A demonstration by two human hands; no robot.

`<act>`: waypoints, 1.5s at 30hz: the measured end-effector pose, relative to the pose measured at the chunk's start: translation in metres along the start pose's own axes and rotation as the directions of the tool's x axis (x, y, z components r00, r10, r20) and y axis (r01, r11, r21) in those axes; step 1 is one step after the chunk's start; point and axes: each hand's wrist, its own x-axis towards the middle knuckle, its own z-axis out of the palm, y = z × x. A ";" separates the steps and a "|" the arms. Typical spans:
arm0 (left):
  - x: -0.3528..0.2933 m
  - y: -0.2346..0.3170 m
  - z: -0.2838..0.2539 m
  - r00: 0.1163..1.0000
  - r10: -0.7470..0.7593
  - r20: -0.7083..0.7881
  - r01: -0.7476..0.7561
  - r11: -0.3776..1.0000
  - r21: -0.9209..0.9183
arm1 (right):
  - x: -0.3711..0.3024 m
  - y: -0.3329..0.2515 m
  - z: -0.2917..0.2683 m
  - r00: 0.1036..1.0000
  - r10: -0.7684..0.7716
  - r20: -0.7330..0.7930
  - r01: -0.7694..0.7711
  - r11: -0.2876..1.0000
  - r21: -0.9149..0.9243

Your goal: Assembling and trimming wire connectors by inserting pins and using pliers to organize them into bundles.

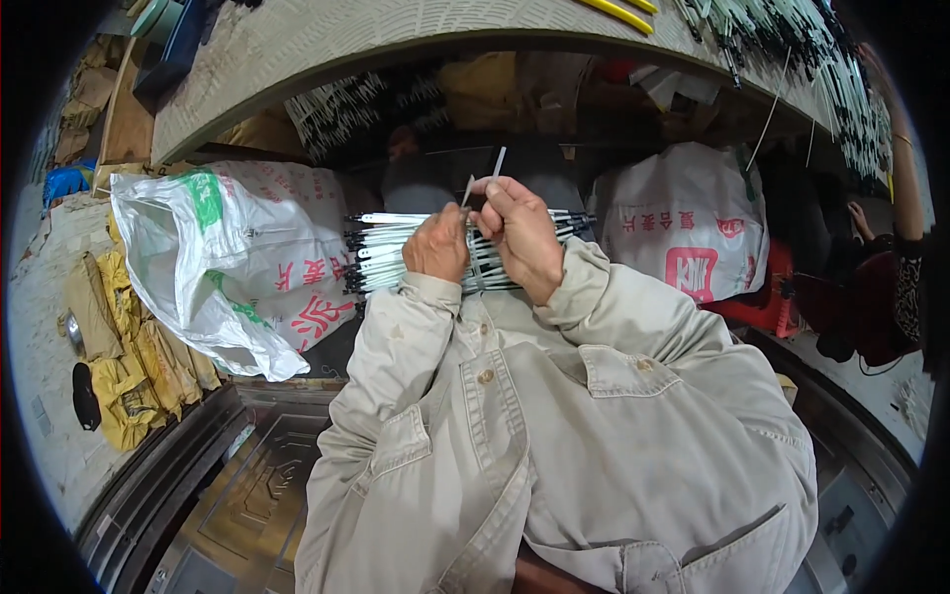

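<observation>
A bundle of thin pale rods with black ends lies crosswise in front of my body, at lap height. My left hand is closed over the middle of the bundle, its fingertips pinching a narrow whitish strap. Beside it, my right hand pinches the strap's other part between thumb and forefinger, and a pale end sticks up above the fingers. The strap seems to run around the bundle between my hands. Its lower run is partly hidden by my fingers and sleeves.
White woven sacks with red print stand at left and right. Ahead is a pale tabletop, with more rods piled at its right end and yellow handles. Another person's arm is at far right. Yellow packages lie left.
</observation>
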 end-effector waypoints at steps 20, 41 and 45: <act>0.093 -0.027 0.018 0.999 0.023 0.038 -0.025 0.999 0.043 | 0.024 0.034 -0.017 0.373 -0.578 0.725 0.912 0.086 -0.400; 0.040 -0.010 0.010 0.921 0.086 0.380 0.268 0.567 -0.779 | 0.022 -0.044 -0.047 0.486 -0.645 0.590 0.731 -0.070 -0.679; 0.038 -0.019 0.016 0.939 -0.028 0.343 0.293 0.590 -0.753 | -0.051 -0.042 -0.036 0.526 -0.473 0.707 0.525 -0.474 -0.707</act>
